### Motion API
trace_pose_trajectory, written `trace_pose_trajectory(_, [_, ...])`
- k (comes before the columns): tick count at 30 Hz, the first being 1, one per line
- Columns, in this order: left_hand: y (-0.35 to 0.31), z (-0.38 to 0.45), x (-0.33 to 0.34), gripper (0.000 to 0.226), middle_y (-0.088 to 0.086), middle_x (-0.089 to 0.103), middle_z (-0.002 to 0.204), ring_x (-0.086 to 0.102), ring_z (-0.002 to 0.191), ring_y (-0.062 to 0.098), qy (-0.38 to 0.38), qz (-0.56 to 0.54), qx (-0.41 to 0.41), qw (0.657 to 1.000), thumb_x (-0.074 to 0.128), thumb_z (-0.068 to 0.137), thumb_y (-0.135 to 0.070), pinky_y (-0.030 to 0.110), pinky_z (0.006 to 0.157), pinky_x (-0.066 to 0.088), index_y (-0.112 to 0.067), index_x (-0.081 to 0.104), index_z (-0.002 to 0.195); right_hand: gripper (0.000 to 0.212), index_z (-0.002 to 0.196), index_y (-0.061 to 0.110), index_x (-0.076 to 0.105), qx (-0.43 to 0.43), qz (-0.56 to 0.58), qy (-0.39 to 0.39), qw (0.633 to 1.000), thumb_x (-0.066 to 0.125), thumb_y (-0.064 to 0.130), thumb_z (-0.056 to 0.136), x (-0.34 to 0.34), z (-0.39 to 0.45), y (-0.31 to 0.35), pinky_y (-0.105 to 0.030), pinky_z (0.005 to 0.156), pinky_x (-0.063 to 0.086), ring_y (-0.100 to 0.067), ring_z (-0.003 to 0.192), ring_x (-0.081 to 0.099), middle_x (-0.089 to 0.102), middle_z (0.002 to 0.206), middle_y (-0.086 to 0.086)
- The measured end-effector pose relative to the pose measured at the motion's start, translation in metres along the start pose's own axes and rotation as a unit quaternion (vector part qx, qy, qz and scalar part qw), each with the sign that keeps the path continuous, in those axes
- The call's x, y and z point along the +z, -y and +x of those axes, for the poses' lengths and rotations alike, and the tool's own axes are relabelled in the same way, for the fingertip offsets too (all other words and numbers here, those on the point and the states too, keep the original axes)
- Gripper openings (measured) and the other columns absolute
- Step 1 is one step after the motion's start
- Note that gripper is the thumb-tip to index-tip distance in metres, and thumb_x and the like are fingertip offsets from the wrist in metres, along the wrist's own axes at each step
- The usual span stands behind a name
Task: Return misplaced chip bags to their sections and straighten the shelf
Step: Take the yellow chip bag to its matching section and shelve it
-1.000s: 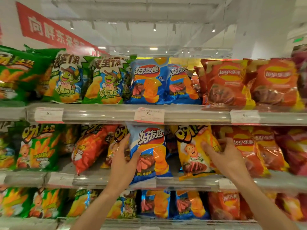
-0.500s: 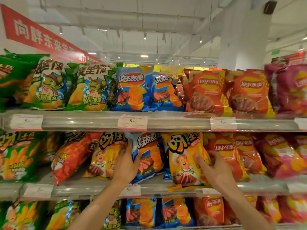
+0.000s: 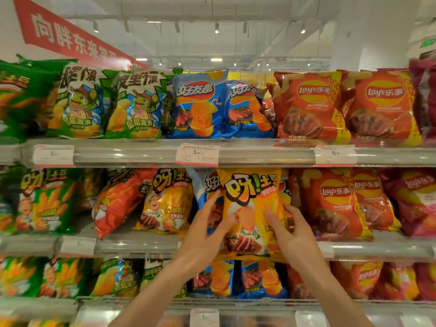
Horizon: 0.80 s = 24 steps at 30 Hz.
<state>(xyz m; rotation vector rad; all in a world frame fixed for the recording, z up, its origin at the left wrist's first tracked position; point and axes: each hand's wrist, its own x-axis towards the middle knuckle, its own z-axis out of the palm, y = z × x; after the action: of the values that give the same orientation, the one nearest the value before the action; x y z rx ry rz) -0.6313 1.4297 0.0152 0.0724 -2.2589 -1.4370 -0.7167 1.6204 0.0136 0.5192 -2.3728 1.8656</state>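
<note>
Both hands hold a yellow chip bag (image 3: 253,208) upright in front of the middle shelf (image 3: 141,244) of a supermarket snack aisle: the left hand (image 3: 203,234) curls its thumb onto the bag's left edge with the fingers reaching up behind it, while the right hand (image 3: 295,234) pinches the lower right side, thumb on the front and fingers wrapped around the edge. The bag's bottom hangs over the shelf's front rail, and it covers most of a blue chip bag (image 3: 205,185) standing just behind it, of which only the upper left part shows beside the left fingers. To the left on the same shelf stand a matching yellow bag (image 3: 167,201), a red-orange bag (image 3: 120,199) leaning sharply to one side, and a green bag (image 3: 44,199). To the right, red Lay's bags (image 3: 330,204) fill the row, with magenta bags (image 3: 415,199) at the far edge. On the top shelf (image 3: 259,154), green cartoon-frog bags (image 3: 134,107) sit left, two blue bags (image 3: 200,107) stand in the middle and more red Lay's bags (image 3: 309,107) sit right. A price tag (image 3: 197,154) reading 5.90 is clipped to the top rail directly above the held bag. A red banner (image 3: 68,41) with white characters hangs at upper left under the white ceiling.
</note>
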Motion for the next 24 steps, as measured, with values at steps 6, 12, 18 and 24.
trace_pose_trajectory(6, [-0.001,-0.029,-0.017,0.068,-0.027,0.036,0.153,0.039,0.137,-0.004,-0.033,-0.033,0.002,0.999,0.062,0.089,-0.059,0.028,0.11,0.04,-0.064,0.023,0.145,0.044,0.123,0.043,0.041,0.028,0.027,0.038,0.999,0.053,0.064,0.086,0.034,-0.029,0.013,-0.014,0.056,0.046,0.0,0.068,0.062,0.059,0.09,0.019])
trace_pose_trajectory(12, [0.022,-0.065,-0.085,0.065,-0.041,0.039,0.139,0.042,0.116,-0.027,-0.079,0.0,-0.016,0.997,0.061,0.092,-0.052,0.005,0.09,0.043,-0.064,0.024,0.144,0.052,0.137,0.038,0.044,0.023,0.05,0.09,0.994,0.048,0.062,0.091,0.094,-0.052,0.037,-0.016,0.041,0.042,0.004,0.044,0.057,0.065,0.092,0.001])
trace_pose_trajectory(18, [0.048,-0.118,-0.191,0.064,-0.026,0.041,0.149,0.048,0.13,0.0,-0.121,0.015,-0.036,0.992,0.059,0.087,-0.064,0.042,0.108,0.045,-0.068,0.025,0.141,0.051,0.133,0.028,0.051,-0.012,0.02,0.141,0.99,0.049,0.058,0.093,0.195,-0.091,0.072,-0.019,0.061,0.053,0.008,0.072,0.064,0.067,0.1,0.014])
trace_pose_trajectory(24, [0.075,-0.187,-0.334,0.07,-0.044,0.032,0.136,0.036,0.111,-0.034,-0.165,0.011,-0.038,0.986,0.058,0.079,-0.065,0.012,0.081,0.044,-0.069,0.025,0.14,0.055,0.126,0.036,0.052,-0.026,0.045,0.212,0.976,0.048,0.071,0.084,0.328,-0.155,0.124,-0.021,0.075,0.056,0.008,0.087,0.065,0.066,0.106,0.02])
